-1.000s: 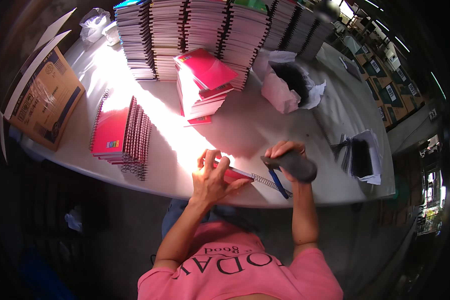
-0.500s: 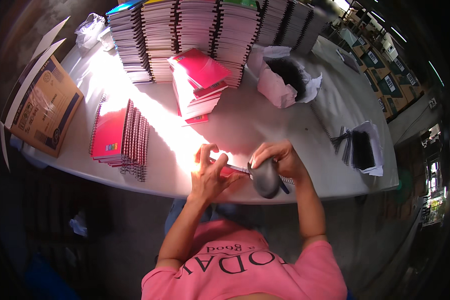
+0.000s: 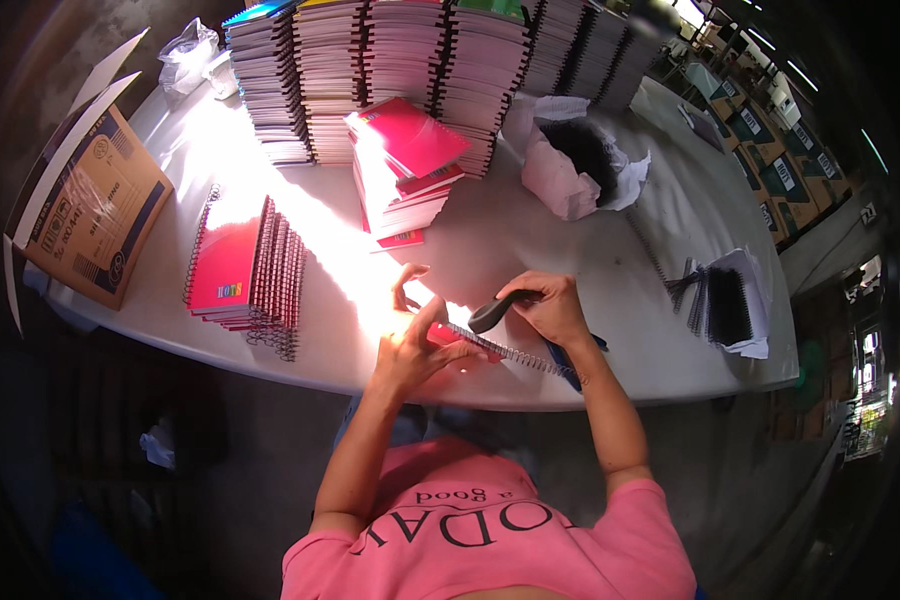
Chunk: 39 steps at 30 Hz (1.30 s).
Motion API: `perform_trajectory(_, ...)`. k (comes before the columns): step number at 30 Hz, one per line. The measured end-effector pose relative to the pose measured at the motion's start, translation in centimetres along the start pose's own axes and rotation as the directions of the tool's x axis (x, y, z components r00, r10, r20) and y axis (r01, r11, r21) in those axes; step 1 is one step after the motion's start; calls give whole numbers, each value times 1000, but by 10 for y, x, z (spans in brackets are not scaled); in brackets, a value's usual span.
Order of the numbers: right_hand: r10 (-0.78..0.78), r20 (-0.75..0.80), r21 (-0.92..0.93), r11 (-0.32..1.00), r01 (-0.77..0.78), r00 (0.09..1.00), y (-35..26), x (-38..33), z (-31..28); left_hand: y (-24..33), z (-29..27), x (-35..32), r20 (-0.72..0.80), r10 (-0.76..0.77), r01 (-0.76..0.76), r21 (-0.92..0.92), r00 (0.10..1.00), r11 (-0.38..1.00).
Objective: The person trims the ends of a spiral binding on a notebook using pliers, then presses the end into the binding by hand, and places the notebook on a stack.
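My left hand (image 3: 402, 340) grips a thin red-covered notebook (image 3: 444, 336) on edge near the table's front edge. A dark metal spiral coil (image 3: 538, 362) runs along the notebook's edge and sticks out past it to the right. In my right hand (image 3: 555, 310) is a dark grey, rounded handheld tool (image 3: 490, 315), its blunt end just above the coil. Beneath my right wrist lies a blue-handled tool (image 3: 564, 364), partly hidden. Left of my hands sits a stack of spiral-bound red notebooks (image 3: 225, 265). Farther back is a skewed pile of red-covered pads (image 3: 410, 140).
Tall stacks of bound books (image 3: 405, 60) line the table's far side. Torn white paper (image 3: 560, 185) wraps dark coils at back right; another wrapped coil bundle (image 3: 727, 305) lies at right. A cardboard box (image 3: 105, 205) stands left. Bright sunlight crosses the table (image 3: 340, 350).
The rounded tool has tipped and moved left in my right hand, away from the coil's free end. More of the coil and the blue-handled tool now show. My left hand keeps its hold.
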State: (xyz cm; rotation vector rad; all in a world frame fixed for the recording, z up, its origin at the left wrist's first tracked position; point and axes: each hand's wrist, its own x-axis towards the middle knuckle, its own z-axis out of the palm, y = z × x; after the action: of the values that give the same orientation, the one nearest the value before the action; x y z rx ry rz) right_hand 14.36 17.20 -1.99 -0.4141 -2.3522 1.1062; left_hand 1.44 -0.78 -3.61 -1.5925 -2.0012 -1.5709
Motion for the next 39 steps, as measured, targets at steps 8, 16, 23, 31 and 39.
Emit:
perform_trajectory(8, -57, 46, 325, 945, 39, 997, -27, 8, 9, -19, 6, -13, -2, -184, 179, -203, 983, 962)
perform_trajectory(16, -164, 65, 513, 851, 108, 984, -42, 10, 19, -37, 15, -22, 46, -239, 243, -234, 970, 941)
perform_trajectory(23, -254, 157, 507, 850, 143, 954, -58, 19, 23, -54, 22, -40, 66, -157, 164, -111, 985, 980)
perform_trajectory(31, -163, 99, 243, 961, 135, 982, -45, 23, 37, -49, 15, -39, 140, -185, 176, 69, 973, 982)
perform_trajectory(39, -18, 8, 104, 994, 17, 1000, -34, 27, 46, -36, 5, -19, 194, -25, 43, -92, 981, 995)
